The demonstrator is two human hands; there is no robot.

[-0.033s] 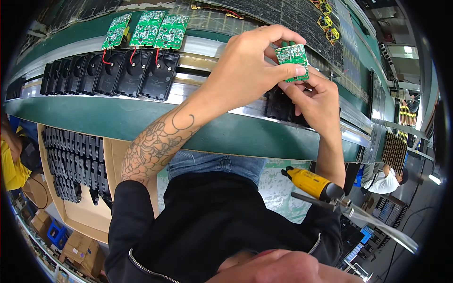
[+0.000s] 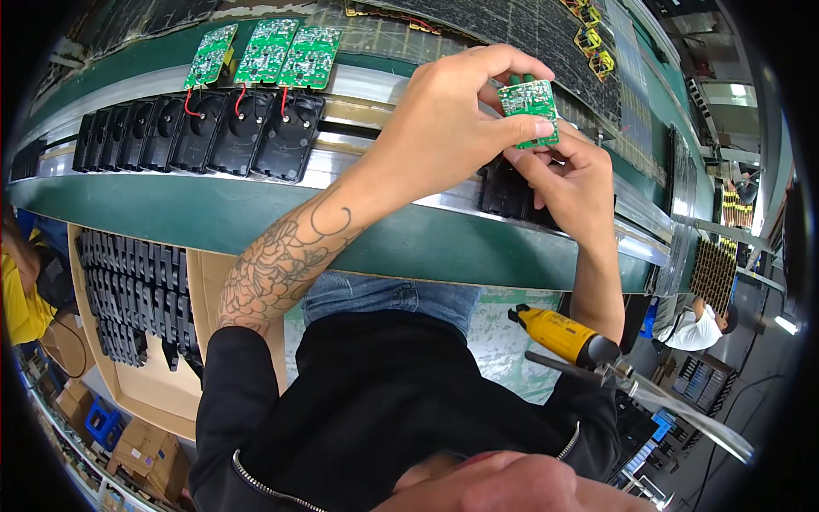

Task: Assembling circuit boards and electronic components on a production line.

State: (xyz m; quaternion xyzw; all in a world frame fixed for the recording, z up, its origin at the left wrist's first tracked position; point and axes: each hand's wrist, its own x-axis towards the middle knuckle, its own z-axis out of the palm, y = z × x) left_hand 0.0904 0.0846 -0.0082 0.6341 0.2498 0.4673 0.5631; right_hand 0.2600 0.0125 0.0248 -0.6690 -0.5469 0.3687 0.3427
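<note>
Clock directions from picture centre. Small green circuit board (image 2: pixel 531 102) at 1 o'clock, soldered face to camera, raised over the worktop (image 2: pixel 426 245). Left hand (image 2: pixel 473 115) pinches it: thumb pressed on the face near the lower right corner, other fingers curled round behind. Right hand (image 2: pixel 570 179) at 2 o'clock, fingers bunched at the board's lower edge; can't tell whether they grip the board or something hidden beneath it. Black case (image 2: pixel 502 192) just beside the right hand, toward its 9 o'clock, partly covered.

Row of black cases (image 2: pixel 277 149) at 10 o'clock, side by side along a metal rail. Three more green boards (image 2: pixel 311 58) at 11 o'clock, just beyond the cases, soldered faces up; red wires (image 2: pixel 283 102) run from them into the cases nearest centre. Yellow-framed components (image 2: pixel 589 38) far out at 1 o'clock.

Yellow tool (image 2: pixel 556 331) at 4 o'clock with black ends; small dark printing along its barrel. Carton (image 2: pixel 136 388) at 9 to 8 o'clock, with stacked black parts (image 2: pixel 136 290) in it. Blue crate (image 2: pixel 103 424) and cardboard boxes (image 2: pixel 147 445) at 8 o'clock. Person in yellow (image 2: pixel 24 294) at 9 o'clock, person in white (image 2: pixel 695 331) between 3 and 4.
</note>
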